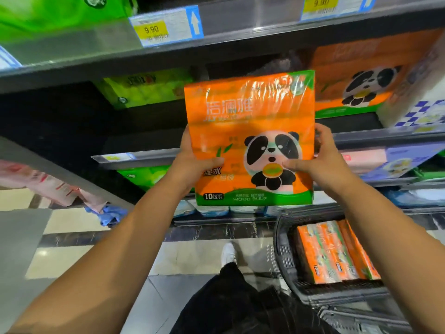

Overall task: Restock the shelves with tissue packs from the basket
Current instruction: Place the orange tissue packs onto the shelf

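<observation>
An orange tissue pack (pixel 250 116) with a panda print and a green bottom band is held upright in front of the middle shelf (pixel 144 156). My left hand (pixel 195 162) grips its lower left edge, thumb on the front. My right hand (pixel 317 155) grips its right edge, thumb on the panda. Behind the pack the shelf bay is dark. A matching orange panda pack (pixel 361 75) stands on the same shelf to the right. The dark basket (pixel 284 251) on the floor at lower right holds more orange packs (pixel 334 251) on edge.
Green packs (pixel 147 89) sit further left on the middle shelf, and another green pack (pixel 144 175) lies below. White and blue packs (pixel 419 109) fill the far right. Price tags (pixel 166 26) line the upper shelf edge. My shoe (pixel 228 253) stands on the tiled floor.
</observation>
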Demonstrator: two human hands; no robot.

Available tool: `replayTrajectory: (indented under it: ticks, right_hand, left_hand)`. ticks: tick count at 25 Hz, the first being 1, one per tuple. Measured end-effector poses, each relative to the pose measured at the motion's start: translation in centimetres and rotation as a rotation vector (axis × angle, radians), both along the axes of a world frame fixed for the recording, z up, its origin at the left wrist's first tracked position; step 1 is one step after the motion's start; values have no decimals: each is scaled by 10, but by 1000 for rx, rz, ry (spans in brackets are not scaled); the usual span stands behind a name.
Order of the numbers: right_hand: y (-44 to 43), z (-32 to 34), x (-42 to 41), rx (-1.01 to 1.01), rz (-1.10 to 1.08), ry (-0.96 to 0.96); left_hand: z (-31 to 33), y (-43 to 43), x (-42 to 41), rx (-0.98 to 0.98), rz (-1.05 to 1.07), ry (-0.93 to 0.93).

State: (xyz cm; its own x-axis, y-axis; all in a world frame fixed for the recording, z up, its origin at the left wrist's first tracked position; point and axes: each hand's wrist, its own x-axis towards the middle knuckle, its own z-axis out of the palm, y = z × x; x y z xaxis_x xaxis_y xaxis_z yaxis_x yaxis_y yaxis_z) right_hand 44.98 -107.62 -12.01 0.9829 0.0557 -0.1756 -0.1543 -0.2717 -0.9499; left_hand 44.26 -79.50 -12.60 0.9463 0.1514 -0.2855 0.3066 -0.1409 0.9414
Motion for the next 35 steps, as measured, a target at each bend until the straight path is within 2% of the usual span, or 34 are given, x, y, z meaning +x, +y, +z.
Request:
replayTrajectory:
  ticks: [2, 4, 7, 12, 18, 23, 29, 35]
  right_hand:
    - [3, 6, 9, 11, 137, 37]
    - [8, 8, 20, -2, 167, 23]
    - [20, 8, 33, 38, 57, -13]
    - [31, 8, 53, 114, -22, -54]
    - [29, 7, 79, -76, 139, -27]
    - [36, 9, 95, -50, 68, -130]
    - [39, -14, 142, -255, -96, -113]
    - [38, -60, 164, -410, -164, -114]
  left_hand:
    - [2, 9, 5, 91, 15, -15]
    - [10, 12, 12, 78, 61, -57]
    - [11, 14, 25, 25, 184, -129]
    - [9, 26, 37, 134, 49, -132]
    - [10, 36, 52, 179, 7, -155]
    - [18, 22, 79, 235, 75, -200]
    - [-6, 9, 119, 229, 44, -328]
    - [-47, -4, 132, 241, 105, -346]
